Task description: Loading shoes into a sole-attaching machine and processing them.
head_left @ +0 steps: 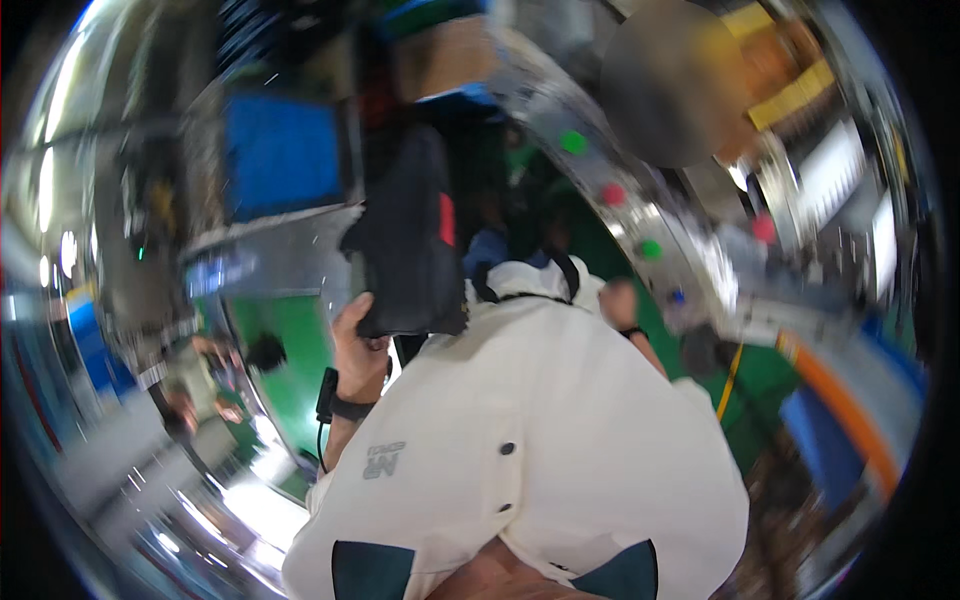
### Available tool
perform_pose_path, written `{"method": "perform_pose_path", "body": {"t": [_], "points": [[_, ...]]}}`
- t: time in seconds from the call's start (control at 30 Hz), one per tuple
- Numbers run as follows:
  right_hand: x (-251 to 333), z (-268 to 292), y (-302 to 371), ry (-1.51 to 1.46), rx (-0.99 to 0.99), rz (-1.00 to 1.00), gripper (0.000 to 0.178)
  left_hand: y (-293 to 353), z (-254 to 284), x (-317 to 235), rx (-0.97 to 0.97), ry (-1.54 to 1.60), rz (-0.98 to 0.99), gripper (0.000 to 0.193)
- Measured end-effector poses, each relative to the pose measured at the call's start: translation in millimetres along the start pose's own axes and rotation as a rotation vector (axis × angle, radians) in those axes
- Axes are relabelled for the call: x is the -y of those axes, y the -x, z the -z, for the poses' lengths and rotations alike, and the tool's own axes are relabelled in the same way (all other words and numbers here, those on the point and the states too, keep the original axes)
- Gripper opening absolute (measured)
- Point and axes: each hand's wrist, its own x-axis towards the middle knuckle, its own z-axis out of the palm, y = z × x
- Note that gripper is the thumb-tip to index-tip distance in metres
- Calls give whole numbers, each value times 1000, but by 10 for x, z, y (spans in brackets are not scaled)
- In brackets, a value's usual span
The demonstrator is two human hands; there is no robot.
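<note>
My left hand [358,350] is closed on the near edge of a black, irregularly shaped piece [405,240] with a red patch on its right side. The piece reaches forward from my fingers, left of my white shirt. I cannot make out its exact kind. My right hand [618,303] hangs by my right side, over the green floor. It is smeared by motion, so its fingers cannot be read, and nothing shows clearly in it. The nearest thing to it is a metal machine panel with green and red round buttons [612,194].
A metal-framed stand with a blue panel [280,155] is ahead on the left. A brown cardboard-like box [445,62] lies at the far side. At the upper right is a large dark round shape [665,85]. An orange-edged structure [840,410] and a yellow line [730,383] are on the right.
</note>
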Motion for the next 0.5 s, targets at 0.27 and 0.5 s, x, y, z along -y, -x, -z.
{"method": "perform_pose_path", "body": {"t": [0.27,0.5], "points": [[358,617,-258,-114,518,702,34,37,827,580,-267,500,127,34],[1521,101,-788,182,563,277,34,-424,1944,1067,-518,815,109,41]]}}
